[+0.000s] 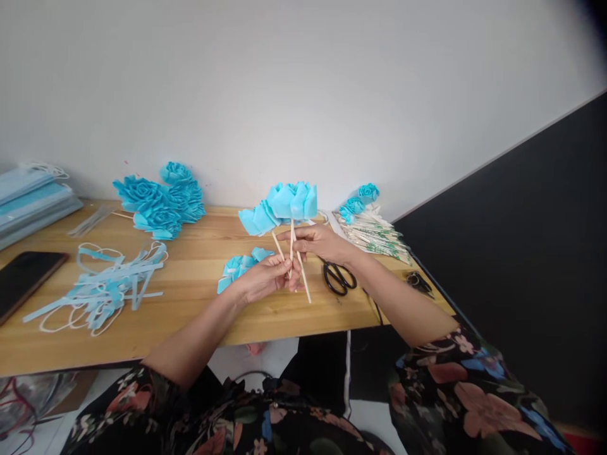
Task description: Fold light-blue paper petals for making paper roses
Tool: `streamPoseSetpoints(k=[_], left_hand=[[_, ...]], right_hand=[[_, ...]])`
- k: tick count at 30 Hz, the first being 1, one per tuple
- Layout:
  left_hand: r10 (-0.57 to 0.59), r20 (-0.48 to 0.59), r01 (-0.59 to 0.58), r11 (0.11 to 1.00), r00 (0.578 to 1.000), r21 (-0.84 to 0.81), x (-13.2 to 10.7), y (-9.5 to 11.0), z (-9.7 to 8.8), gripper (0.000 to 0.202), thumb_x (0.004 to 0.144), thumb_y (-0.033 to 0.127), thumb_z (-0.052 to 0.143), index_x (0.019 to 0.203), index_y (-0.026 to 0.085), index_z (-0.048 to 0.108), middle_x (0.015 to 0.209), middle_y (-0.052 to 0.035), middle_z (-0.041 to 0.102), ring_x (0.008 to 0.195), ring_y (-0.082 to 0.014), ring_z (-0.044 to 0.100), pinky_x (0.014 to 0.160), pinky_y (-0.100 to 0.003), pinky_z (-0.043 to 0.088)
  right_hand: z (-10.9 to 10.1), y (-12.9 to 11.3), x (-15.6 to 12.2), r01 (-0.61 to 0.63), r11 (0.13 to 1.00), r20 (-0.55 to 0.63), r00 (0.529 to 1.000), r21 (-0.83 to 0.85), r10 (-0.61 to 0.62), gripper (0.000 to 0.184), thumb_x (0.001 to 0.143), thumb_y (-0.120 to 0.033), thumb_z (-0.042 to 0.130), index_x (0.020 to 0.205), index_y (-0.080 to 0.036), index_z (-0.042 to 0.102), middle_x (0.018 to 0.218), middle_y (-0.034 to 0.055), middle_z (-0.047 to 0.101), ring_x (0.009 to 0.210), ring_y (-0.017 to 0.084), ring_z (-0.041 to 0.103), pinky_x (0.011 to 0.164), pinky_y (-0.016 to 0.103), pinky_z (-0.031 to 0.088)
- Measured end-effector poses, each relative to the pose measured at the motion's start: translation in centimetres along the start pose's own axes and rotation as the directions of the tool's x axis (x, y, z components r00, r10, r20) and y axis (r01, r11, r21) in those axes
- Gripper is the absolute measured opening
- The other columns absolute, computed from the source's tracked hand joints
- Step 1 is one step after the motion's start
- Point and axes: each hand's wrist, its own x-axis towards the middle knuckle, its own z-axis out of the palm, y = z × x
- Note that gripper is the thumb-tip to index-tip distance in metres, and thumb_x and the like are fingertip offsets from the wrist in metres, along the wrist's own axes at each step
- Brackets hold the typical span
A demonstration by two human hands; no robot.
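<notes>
The wooden table [190, 297] is running left to right, its front edge lying just below both hands and its right corner ending near a small pair of snips [419, 282]. Open tabletop is showing between the hands and the pile of cut strips and ear loops [102, 287] at left; the black scissors [338, 277] are lying just right of the hands, close beside them.

The left hand [265, 278] is closing its fingers [284, 270] around the lower parts of the wooden sticks [300, 268], which are fanning downward past the hand toward the table edge. The right hand [320, 241] is pinching the same sticks higher up, fingertips narrow, just under the blue folded flowers [284, 205] sitting on the stick tops (the exact stick count is apparently two or three; overlap makes it unclear). The flowers are standing above both hands, clear of the table.

Loose blue petals [239, 265] are lying beside the left hand. Finished blue roses [159, 199] are resting near the wall.
</notes>
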Motion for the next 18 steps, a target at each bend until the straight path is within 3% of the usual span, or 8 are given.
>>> streamPoseSetpoints(k=[4, 8, 12, 15, 18], left_hand=[[0.005, -0.034, -0.003, 0.999, 0.999, 0.055, 0.0, -0.1, -0.2, 0.029, 0.087, 0.043, 0.065, 0.084, 0.013, 0.064, 0.066, -0.0032, 0.062, 0.064, -0.0135, 0.061, 0.073, -0.03, 0.051], [-0.001, -0.09, 0.013, 0.992, 0.996, 0.129, 0.0, -0.2, -0.2, 0.029, 0.086, 0.043, 0.066, 0.088, 0.014, 0.065, 0.082, -0.0047, 0.064, 0.074, -0.0144, 0.062, 0.077, -0.033, 0.052], [0.002, -0.085, 0.021, 0.963, 0.996, 0.269, -0.1, -0.2, 0.3, 0.033, 0.09, 0.047, 0.058, 0.106, 0.018, 0.064, 0.101, -0.0075, 0.065, 0.092, -0.0189, 0.063, 0.088, -0.037, 0.05], [0.015, -0.106, 0.034, 0.892, 0.994, 0.45, -0.2, 0.3, 0.6, 0.04, 0.092, 0.049, 0.053, 0.119, 0.021, 0.061, 0.12, -0.0098, 0.063, 0.108, -0.0225, 0.06, 0.097, -0.04, 0.046], [0.012, -0.137, 0.071, 0.81, 0.99, 0.582, -0.4, 0.8, 0.6, 0.044, 0.093, 0.048, 0.051, 0.128, 0.021, 0.056, 0.125, -0.0113, 0.062, 0.111, -0.0227, 0.059, 0.098, -0.04, 0.045]], right_hand=[[-0.3, -0.3, 0.3, -0.047, 0.999, 0.063, 0.997, 0.013, 0.046, 0.05, 0.078, -0.047, 0.071, 0.117, -0.016, 0.069, 0.085, 0.0038, 0.071, 0.064, 0.009, 0.058, 0.056, 0.021, 0.046], [-0.1, -0.1, 0.2, -0.059, 0.998, 0.141, 0.989, 0.032, 0.054, 0.048, 0.084, -0.047, 0.066, 0.122, -0.018, 0.065, 0.11, 0.0079, 0.07, 0.071, 0.008, 0.06, 0.056, 0.019, 0.042], [0.6, 0.0, -0.6, -0.06, 0.998, 0.139, 0.989, 0.028, 0.056, 0.039, 0.088, -0.047, 0.06, 0.112, -0.017, 0.068, 0.087, 0.0038, 0.071, 0.056, 0.006, 0.053, 0.052, 0.02, 0.041], [-0.7, -0.5, -1.7, -0.005, 1.0, -0.022, 1.0, 0.001, 0.005, 0.038, 0.086, -0.046, 0.062, 0.108, -0.017, 0.069, 0.087, 0.003, 0.069, 0.054, 0.005, 0.049, 0.051, 0.02, 0.042], [-5.5, -1.2, -3.9, 0.016, 0.981, -0.295, 0.953, -0.191, -0.073, 0.033, 0.082, -0.045, 0.066, 0.098, -0.017, 0.072, 0.104, 0.0068, 0.07, 0.064, 0.008, 0.055, 0.056, 0.022, 0.047]])
